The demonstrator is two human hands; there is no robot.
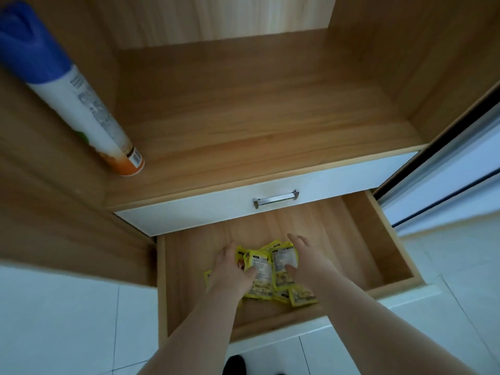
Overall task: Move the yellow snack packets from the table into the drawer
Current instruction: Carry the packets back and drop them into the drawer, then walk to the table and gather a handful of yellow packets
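Wooden cabinet [243, 104], drawer [378, 239] open. Our left hand [232, 269] and right hand [303, 259] clasp yellow snack packets [282, 257] between them inside. We'd set pile flat, then let go gently.

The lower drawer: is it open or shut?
Open. The lower drawer is pulled out past the shut upper drawer, and yellow packets lie on its floor.

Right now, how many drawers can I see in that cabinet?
2. The upper drawer, white-fronted with a metal handle, is shut; the lower drawer beneath it is pulled open, with the yellow snack packets inside. Others may lie out of view.
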